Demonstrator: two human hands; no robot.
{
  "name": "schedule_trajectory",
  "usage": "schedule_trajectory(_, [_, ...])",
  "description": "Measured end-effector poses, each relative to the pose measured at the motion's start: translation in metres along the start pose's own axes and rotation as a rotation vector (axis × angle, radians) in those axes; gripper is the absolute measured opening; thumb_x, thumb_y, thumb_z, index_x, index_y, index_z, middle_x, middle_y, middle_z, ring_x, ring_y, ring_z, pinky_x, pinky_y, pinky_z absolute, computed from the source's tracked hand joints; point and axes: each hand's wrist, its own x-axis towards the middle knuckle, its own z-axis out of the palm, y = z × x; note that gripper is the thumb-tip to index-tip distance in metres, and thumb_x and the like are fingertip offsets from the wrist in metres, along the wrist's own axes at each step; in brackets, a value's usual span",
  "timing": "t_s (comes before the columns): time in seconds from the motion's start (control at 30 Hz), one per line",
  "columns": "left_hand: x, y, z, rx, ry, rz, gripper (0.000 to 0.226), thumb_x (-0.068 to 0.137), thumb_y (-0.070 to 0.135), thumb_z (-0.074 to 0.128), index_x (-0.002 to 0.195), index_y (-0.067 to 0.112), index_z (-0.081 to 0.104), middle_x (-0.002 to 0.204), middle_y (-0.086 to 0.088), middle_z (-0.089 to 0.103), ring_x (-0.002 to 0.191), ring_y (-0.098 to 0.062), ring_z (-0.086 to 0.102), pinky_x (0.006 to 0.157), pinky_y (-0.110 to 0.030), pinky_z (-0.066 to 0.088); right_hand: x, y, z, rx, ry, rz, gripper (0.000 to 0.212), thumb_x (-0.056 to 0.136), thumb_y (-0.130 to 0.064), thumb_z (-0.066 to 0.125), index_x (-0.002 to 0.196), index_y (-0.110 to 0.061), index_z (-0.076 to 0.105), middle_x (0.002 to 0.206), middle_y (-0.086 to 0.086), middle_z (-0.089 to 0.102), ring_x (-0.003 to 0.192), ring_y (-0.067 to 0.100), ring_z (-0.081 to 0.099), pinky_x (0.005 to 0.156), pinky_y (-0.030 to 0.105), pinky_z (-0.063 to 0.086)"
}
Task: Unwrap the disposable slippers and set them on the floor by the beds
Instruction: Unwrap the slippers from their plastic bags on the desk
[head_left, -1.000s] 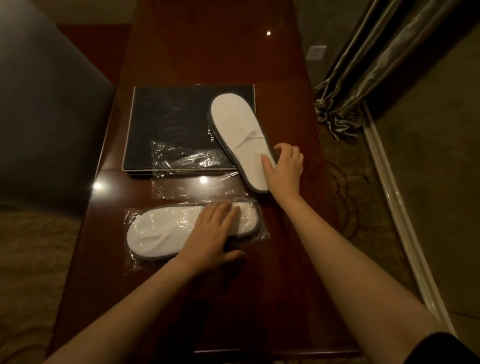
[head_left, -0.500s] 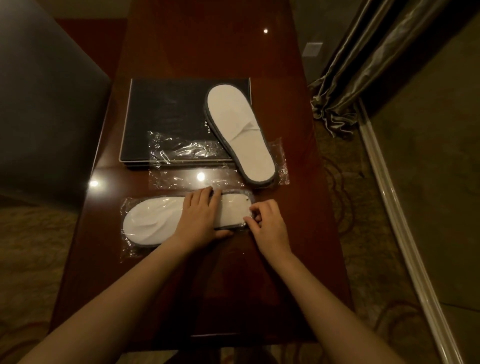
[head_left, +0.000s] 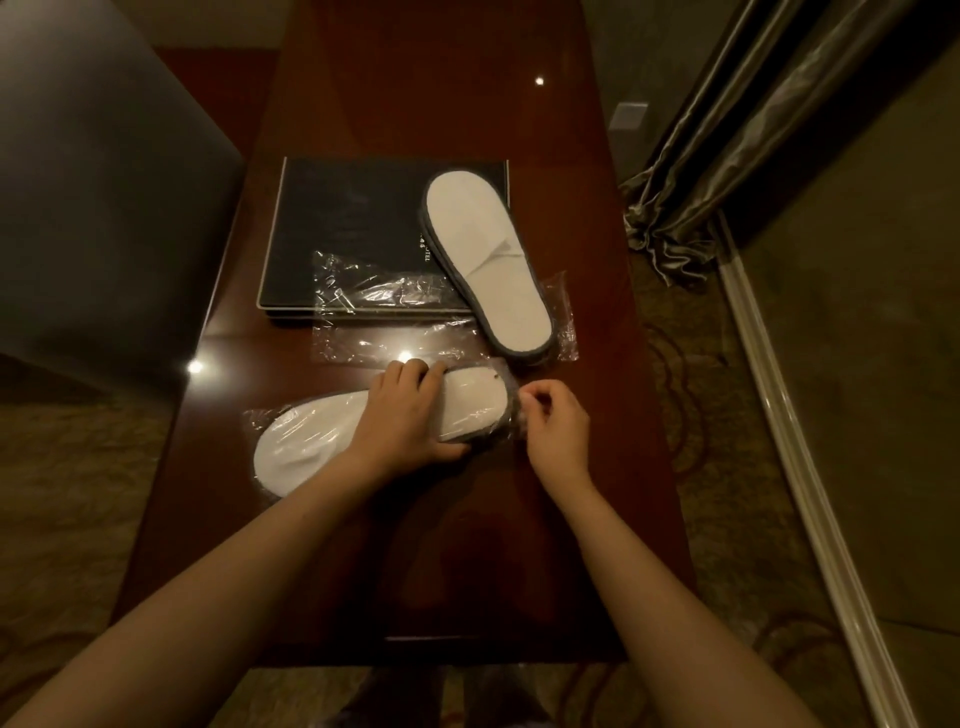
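Rightward, wrapper end (head_left: 517, 422) in right hand (head_left: 558, 434)

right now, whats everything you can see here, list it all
wrapped slippers: one pack, white in clear plastic, near part of the table
unwrapped slippers: one flat stack, white with grey edge, across the folder's right corner and the empty wrapper
empty wrapper: at least one, clear, between the two lots of slippers
folder: one, black, mid table
table: one, dark red wood, centre
curtain: one, grey-gold, right
carpet: patterned brown, around the table
left hand: grips the wrapped slippers
right hand: pinches that pack's plastic end
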Motion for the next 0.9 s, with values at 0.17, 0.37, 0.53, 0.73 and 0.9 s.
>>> schedule_trajectory(0.17, [-0.009, 0.0, -0.02, -0.066, 0.039, -0.013, 0.099, 0.053, 0.067, 0.065, 0.132, 0.014, 0.036, 0.124, -0.009, 0.048, 0.112, -0.025, 0.043, 0.095, -0.039, 0.038, 0.002, -0.013, -0.029, 0.223, 0.023, 0.045, 0.007, 0.092, -0.016, 0.053, 0.091, -0.02, 0.058, 0.076, -0.011, 0.059, 0.064, -0.004, 0.056, 0.058, 0.008, 0.047])
schedule_trajectory(0.37, [-0.015, 0.003, -0.039, -0.065, 0.078, -0.027, 0.102, 0.051, 0.063, 0.068, 0.134, 0.016, 0.032, 0.125, -0.009, 0.047, 0.115, -0.025, 0.041, 0.101, -0.042, 0.033, -0.003, -0.027, -0.041, 0.353, -0.08, 0.266, 0.013, 0.093, -0.011, 0.049, 0.102, -0.007, 0.057, 0.093, 0.01, 0.062, 0.083, 0.021, 0.059, 0.074, 0.032, 0.051])
schedule_trajectory(0.53, [-0.023, 0.009, -0.047, -0.057, 0.072, 0.024, 0.1, 0.053, 0.058, 0.071, 0.134, 0.017, 0.031, 0.124, -0.008, 0.046, 0.113, -0.024, 0.039, 0.099, -0.039, 0.031, 0.007, -0.061, -0.06, 0.237, -0.284, 0.017, 0.029, 0.087, -0.008, 0.053, 0.113, -0.02, 0.05, 0.099, -0.004, 0.063, 0.085, 0.013, 0.061, 0.069, 0.028, 0.054])
schedule_trajectory(0.73, [-0.031, 0.012, -0.057, -0.055, 0.122, 0.066, 0.099, 0.054, 0.059, 0.07, 0.135, 0.016, 0.033, 0.124, -0.008, 0.047, 0.113, -0.025, 0.041, 0.098, -0.04, 0.034, 0.018, -0.081, -0.067, -0.393, -0.215, -0.458, 0.011, 0.088, -0.019, 0.058, 0.097, -0.019, 0.064, 0.094, -0.006, 0.062, 0.081, 0.009, 0.059, 0.075, 0.027, 0.052])
schedule_trajectory(0.9, [-0.036, 0.013, -0.066, -0.12, 0.21, 0.073, 0.098, 0.053, 0.06, 0.065, 0.134, 0.013, 0.036, 0.12, -0.01, 0.048, 0.108, -0.025, 0.046, 0.095, -0.04, 0.04, 0.017, -0.07, -0.068, 0.203, -0.098, 0.008, 0.015, 0.09, -0.01, 0.054, 0.097, -0.001, 0.064, 0.071, -0.001, 0.059, 0.052, 0.0, 0.055, 0.051, 0.014, 0.045])
